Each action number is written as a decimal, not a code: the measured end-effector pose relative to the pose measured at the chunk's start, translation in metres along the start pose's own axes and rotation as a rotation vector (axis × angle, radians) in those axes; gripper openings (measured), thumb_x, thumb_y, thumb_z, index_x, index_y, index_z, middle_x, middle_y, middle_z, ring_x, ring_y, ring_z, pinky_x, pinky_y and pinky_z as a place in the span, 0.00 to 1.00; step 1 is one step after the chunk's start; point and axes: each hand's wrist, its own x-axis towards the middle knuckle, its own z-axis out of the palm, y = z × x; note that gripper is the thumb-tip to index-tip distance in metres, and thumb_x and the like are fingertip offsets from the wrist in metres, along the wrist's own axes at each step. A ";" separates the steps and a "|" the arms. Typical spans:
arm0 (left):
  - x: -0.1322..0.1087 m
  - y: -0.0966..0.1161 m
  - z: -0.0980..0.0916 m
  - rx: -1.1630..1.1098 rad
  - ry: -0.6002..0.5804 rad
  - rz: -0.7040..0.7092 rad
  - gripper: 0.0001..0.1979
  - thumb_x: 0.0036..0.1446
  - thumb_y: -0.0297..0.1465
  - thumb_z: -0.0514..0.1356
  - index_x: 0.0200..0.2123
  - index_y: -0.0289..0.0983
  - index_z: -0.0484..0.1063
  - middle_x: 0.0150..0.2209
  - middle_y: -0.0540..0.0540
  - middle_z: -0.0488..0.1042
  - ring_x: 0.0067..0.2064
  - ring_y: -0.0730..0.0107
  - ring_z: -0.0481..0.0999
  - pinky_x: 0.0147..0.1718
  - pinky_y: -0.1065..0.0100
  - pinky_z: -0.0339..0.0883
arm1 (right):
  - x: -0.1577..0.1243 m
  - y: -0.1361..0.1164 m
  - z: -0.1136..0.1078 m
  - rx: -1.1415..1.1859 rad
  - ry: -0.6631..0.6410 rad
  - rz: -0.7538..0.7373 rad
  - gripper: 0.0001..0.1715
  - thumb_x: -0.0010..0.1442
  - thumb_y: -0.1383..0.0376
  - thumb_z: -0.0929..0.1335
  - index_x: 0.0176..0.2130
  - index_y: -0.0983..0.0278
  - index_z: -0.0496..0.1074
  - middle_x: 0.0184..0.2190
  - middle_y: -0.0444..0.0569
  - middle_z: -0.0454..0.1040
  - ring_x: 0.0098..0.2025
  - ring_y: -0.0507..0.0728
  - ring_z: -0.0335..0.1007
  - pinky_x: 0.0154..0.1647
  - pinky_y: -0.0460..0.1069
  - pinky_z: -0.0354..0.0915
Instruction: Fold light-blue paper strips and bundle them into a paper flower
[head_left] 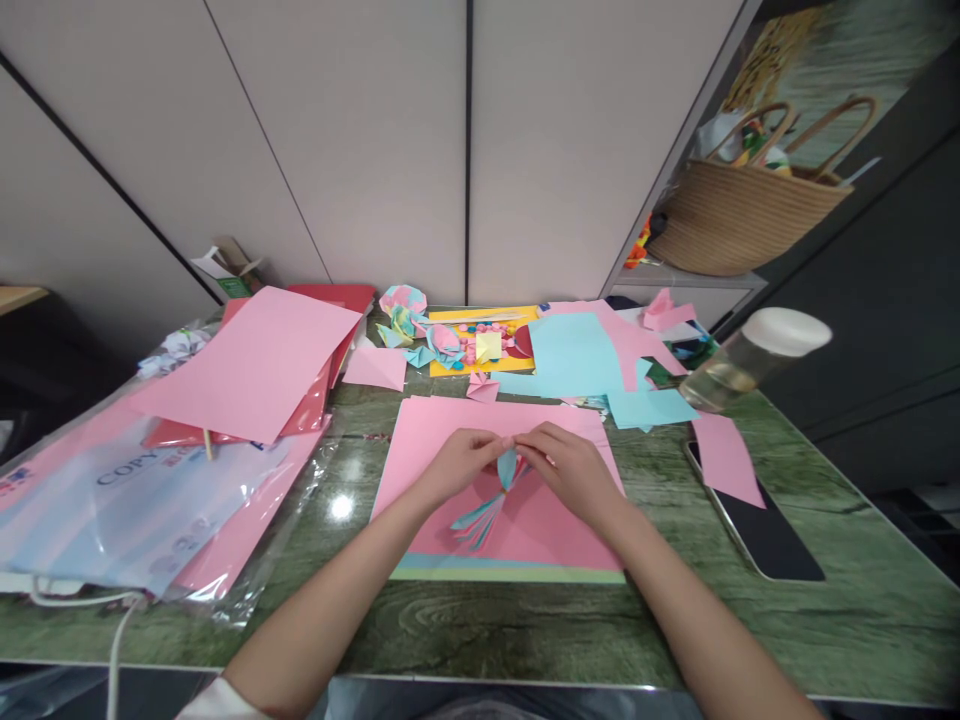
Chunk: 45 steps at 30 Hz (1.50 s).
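Observation:
Between my two hands is a folded paper piece (480, 520) in light blue and pink, pinched at its upper end. Its lower end fans out into several pleated strips toward the lower left. My left hand (465, 462) grips it from the left with thumb and fingertips closed. From the right, my right hand (574, 468) pinches the same upper end, and the fingertips of both hands meet there. Below them lies a stack of pink paper (570, 550), with blue and green sheets showing at its front edge. The fingers partly hide the folded top.
Left are a pink sheet (262, 360) and a plastic paper pack (150, 510). Behind lie folded paper flowers (405, 320), a yellow card (442, 365) with beads, and blue sheets (574, 350). Right are a phone (772, 540), a lidded bottle (742, 365) and a woven basket (750, 215).

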 end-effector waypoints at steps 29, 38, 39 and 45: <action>0.000 -0.012 0.009 0.420 0.196 0.179 0.09 0.55 0.31 0.48 0.34 0.37 0.67 0.27 0.50 0.72 0.27 0.72 0.69 0.28 0.73 0.57 | 0.001 -0.004 0.012 -0.044 0.053 0.063 0.09 0.59 0.67 0.61 0.37 0.61 0.69 0.33 0.47 0.70 0.36 0.53 0.66 0.36 0.48 0.61; 0.002 -0.011 0.007 0.144 0.170 0.151 0.08 0.50 0.33 0.54 0.26 0.35 0.69 0.23 0.51 0.69 0.27 0.73 0.68 0.27 0.73 0.59 | -0.001 -0.002 0.014 -0.013 0.129 0.050 0.09 0.58 0.65 0.61 0.38 0.61 0.70 0.33 0.47 0.69 0.36 0.54 0.66 0.38 0.49 0.62; 0.003 -0.011 0.007 0.087 0.168 0.145 0.06 0.48 0.32 0.55 0.25 0.35 0.69 0.23 0.51 0.69 0.27 0.74 0.67 0.27 0.73 0.59 | -0.002 -0.002 0.014 -0.012 0.138 0.048 0.10 0.58 0.65 0.61 0.38 0.60 0.70 0.33 0.48 0.69 0.36 0.54 0.66 0.38 0.49 0.62; 0.005 -0.010 0.007 -0.199 0.122 0.081 0.03 0.45 0.28 0.56 0.23 0.35 0.65 0.20 0.53 0.65 0.24 0.75 0.66 0.25 0.72 0.61 | -0.001 -0.005 0.010 0.033 0.115 0.009 0.11 0.59 0.66 0.60 0.40 0.60 0.70 0.33 0.48 0.69 0.36 0.53 0.66 0.36 0.48 0.63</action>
